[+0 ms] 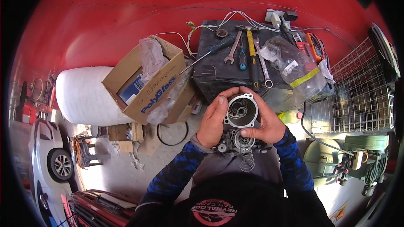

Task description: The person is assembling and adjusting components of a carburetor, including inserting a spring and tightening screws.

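A cylindrical metal housing [251, 112] with a flanged rim is held between my left hand [213, 121] and my right hand [269, 124], its open end facing up and coiled parts showing inside. Both hands are closed round its sides, and my right thumb lies low near its front edge. Below it sits a dark metal assembly [224, 147] with round fittings, at my lap. A long coil spring [247, 162] hangs down from it toward me. The far fingertips of both hands are partly hidden behind the housing.
Wrenches [233, 50], screwdrivers [242, 61], a hammer [252, 59], bagged parts and an orange meter [314, 46] lie on a dark bench [206, 86]. A cardboard box [118, 84] and white roll [80, 96] stand left, a wire rack [349, 96] and green machine [366, 164] right. A car [50, 185] is far left.
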### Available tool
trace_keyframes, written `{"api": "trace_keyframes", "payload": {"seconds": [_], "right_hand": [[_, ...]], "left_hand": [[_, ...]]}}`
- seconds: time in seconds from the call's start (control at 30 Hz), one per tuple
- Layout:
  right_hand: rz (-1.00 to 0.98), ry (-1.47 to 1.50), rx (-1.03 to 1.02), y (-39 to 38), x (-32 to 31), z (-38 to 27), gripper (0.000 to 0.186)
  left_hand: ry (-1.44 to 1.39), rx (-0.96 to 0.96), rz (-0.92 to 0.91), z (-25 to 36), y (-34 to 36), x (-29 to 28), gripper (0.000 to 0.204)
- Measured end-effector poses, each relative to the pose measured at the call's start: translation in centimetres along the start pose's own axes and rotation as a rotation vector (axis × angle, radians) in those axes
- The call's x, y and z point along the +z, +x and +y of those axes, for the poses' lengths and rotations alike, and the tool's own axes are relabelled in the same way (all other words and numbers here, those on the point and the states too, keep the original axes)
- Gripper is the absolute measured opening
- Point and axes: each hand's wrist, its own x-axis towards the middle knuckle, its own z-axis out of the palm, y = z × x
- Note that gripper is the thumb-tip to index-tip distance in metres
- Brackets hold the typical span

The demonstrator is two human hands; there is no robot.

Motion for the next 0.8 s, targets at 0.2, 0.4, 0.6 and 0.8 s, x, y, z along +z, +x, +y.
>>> {"api": "trace_keyframes", "payload": {"seconds": [0.2,0.4,0.6,0.8], "right_hand": [[0.023,-0.079,-0.040,2.0,1.7,0.2,0.105],[-0.074,-0.321,-0.133,3.7,1.5,-0.3,0.113],[-0.074,-0.337,-0.161,4.3,0.4,1.2,0.113],[0.082,0.111,-0.060,3.2,0.9,1.3,0.090]], "left_hand": [[-0.022,0.032,-0.019,1.0,-0.4,-2.2,0.054],[-0.004,0.027,-0.003,1.6,-0.5,-3.4,0.053],[-0.235,0.005,0.144,0.8,0.4,-2.2,0.048],[0.643,0.114,0.049,3.3,2.0,-2.8,0.038]]}}
